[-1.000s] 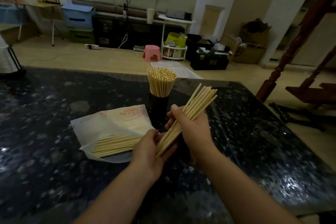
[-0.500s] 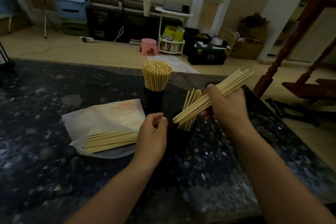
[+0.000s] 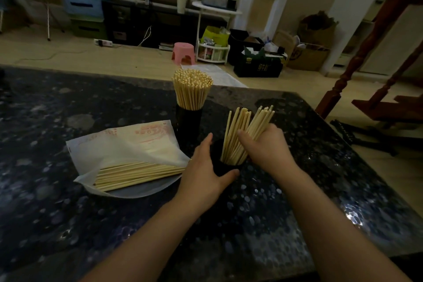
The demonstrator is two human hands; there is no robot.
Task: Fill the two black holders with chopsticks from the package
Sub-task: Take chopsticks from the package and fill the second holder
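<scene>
**Both hands on the second chopstick holder**

Left hand (image 3: pixel 204 170) is cupped around the near black cylindrical holder (image 3: pixel 225 167), thumb curled across its front and fingers reaching up the far side, so it's gripping the thing steady on the dark speckled stone table (image 3: pixel 68 224). Right hand (image 3: pixel 266 146) is wrapped around a bundle of pale wooden chopsticks (image 3: pixel 258 123), their lower ends down inside that same holder and the tops fanning up and to the right. A few more sticks already stand in there, leaning left.

Behind it, a bit to the left, the other black holder (image 3: pixel 188 119) is packed full with chopsticks (image 3: pixel 191 89) standing upright. The opened white paper package with red print (image 3: pixel 128 142) lies flat just left of the left hand, with a layer of loose chopsticks (image 3: pixel 137 173) still in it.
</scene>
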